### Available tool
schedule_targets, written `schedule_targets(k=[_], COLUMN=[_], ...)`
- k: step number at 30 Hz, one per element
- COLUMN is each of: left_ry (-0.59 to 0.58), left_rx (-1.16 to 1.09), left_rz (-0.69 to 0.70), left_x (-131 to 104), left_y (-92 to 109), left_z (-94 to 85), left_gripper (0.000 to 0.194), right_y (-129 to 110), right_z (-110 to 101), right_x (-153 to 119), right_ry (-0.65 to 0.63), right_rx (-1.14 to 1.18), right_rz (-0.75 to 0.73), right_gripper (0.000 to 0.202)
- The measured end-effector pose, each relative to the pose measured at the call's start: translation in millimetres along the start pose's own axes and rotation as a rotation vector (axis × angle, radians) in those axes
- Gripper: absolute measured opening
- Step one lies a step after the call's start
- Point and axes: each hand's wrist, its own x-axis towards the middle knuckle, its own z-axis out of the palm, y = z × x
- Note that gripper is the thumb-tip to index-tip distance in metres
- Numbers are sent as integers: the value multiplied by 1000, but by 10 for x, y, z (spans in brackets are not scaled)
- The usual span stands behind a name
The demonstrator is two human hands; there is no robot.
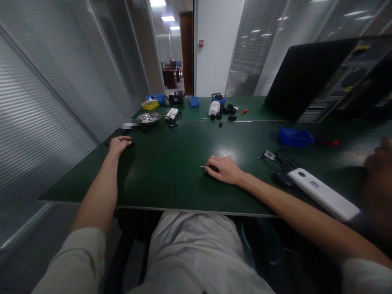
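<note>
My left hand (120, 144) rests at the left side of the green table (171, 188), fingers stretched out to the right, beside a flat dark object (116, 133); nothing shows in its grasp. Nearer the middle, my right hand (225, 169) lies low over the tabletop with thumb and fingers pinched. A small thin light-coloured piece (202, 166) sticks out leftward from its fingertips; the part inside the grip is hidden. Behind my left hand stands a round metal dish (148, 118).
White power bank-like device (324, 194), cables (284, 159) and blue tray (295, 137) lie right. Far back: yellow tray (150, 105), white device (172, 113), white container (214, 108), red screwdriver (244, 111). A black computer case (309, 77) stands behind; another person's blurred hand (379, 171) is far right.
</note>
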Motion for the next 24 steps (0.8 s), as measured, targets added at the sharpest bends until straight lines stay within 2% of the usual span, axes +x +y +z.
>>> schedule_targets(k=[2, 6, 10, 13, 15, 17, 24], left_ry=[-143, -586, -960, -1172, -1223, -1219, -1200], left_rx=[-83, -175, -200, -203, -221, -251, -277], left_rz=[39, 253, 557, 749, 791, 798, 827], left_x=[-89, -504, -1252, -1819, -2067, -2179, -2132], left_y=[143, 629, 1170, 1419, 1484, 1494, 1484], left_z=[131, 521, 918, 1109, 1169, 1184, 1141], left_gripper=[39, 51, 46, 40, 38, 36, 33], right_y=[-4, 3, 7, -2, -8, -10, -7], right_z=[-1, 9, 11, -6, -17, -23, -23], right_x=[3, 4, 4, 2, -1, -4, -6], right_ry=[-6, -4, 0, -14, -26, -33, -53], right_rx=[8, 2, -10, 10, 30, 37, 29], right_rz=[2, 22, 39, 37, 39, 44, 2], right_gripper=[25, 25, 24, 23, 23, 23, 24])
